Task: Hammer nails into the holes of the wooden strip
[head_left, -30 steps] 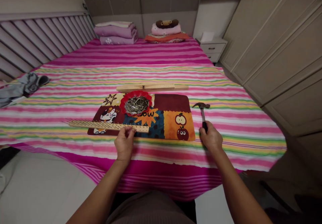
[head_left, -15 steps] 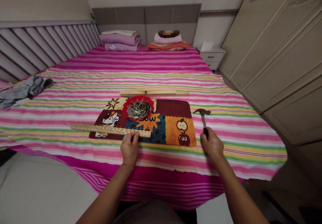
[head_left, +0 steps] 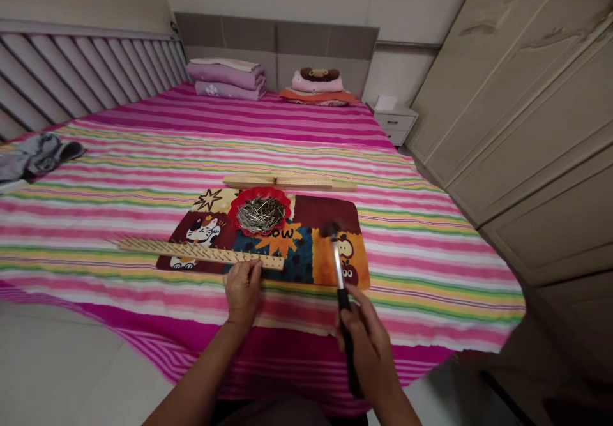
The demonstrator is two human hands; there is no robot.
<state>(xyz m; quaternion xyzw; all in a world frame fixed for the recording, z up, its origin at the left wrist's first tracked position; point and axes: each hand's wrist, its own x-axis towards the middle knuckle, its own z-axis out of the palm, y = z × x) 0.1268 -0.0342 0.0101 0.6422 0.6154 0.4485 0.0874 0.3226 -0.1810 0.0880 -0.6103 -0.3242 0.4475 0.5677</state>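
Note:
A wooden strip [head_left: 201, 253] studded with a row of nails lies across the front of a colourful patchwork mat [head_left: 330, 212] on the striped bed. My left hand [head_left: 242, 292] is closed at the strip's near edge, close to its right end, pinching something I cannot make out. My right hand [head_left: 366, 343] grips the black handle of a hammer [head_left: 337, 263], lifted off the bed with its head over the mat's orange apple patch. A red bowl [head_left: 260, 210] heaped with loose nails sits on the mat behind the strip.
More wooden strips [head_left: 290, 182] lie just beyond the mat. Folded blankets [head_left: 226, 76] and a pillow stack [head_left: 316, 87] are at the headboard. Grey clothing [head_left: 33, 156] lies far left. A nightstand [head_left: 395, 126] and wardrobe doors [head_left: 522, 106] stand on the right.
My right hand has picked the hammer up from the bed right of the mat and swung it left, over the mat. My left hand has stayed at the nailed strip.

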